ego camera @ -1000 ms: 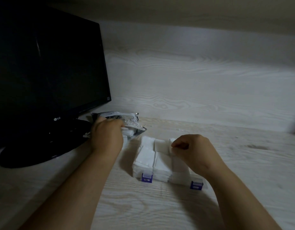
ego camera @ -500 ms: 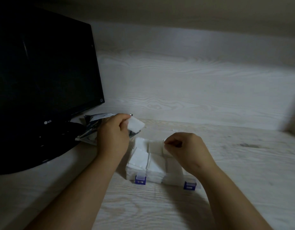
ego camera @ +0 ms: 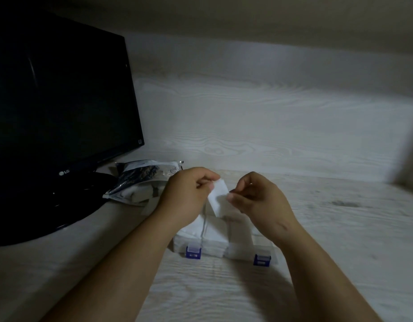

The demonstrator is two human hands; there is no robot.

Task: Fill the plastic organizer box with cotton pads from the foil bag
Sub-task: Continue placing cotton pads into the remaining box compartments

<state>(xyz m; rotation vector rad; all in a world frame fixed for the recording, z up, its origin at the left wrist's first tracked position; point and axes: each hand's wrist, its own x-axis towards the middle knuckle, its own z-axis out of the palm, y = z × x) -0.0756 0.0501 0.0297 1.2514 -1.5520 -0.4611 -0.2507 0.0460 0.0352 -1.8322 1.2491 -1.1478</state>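
Note:
A white cotton pad (ego camera: pixel 218 198) hangs tilted above the organizer box, pinched on its left edge by my left hand (ego camera: pixel 189 201) and on its right edge by my right hand (ego camera: pixel 256 201). The clear plastic organizer box (ego camera: pixel 235 248) lies below both hands, its compartments packed with white pads, two blue latches on its near side. The foil bag (ego camera: pixel 140 180) lies open on its side to the left, by the monitor's base, with white pads showing at its mouth.
A black monitor (ego camera: pixel 61 101) on a round black stand (ego camera: pixel 45 219) fills the left side. A pale wood-grain desk (ego camera: pixel 224 293) carries everything, and a matching back wall (ego camera: pixel 270 126) rises behind it.
My left hand carried a pad from the foil bag rightward to above the box. My right hand lifted off the pads in the box and took the pad's other edge.

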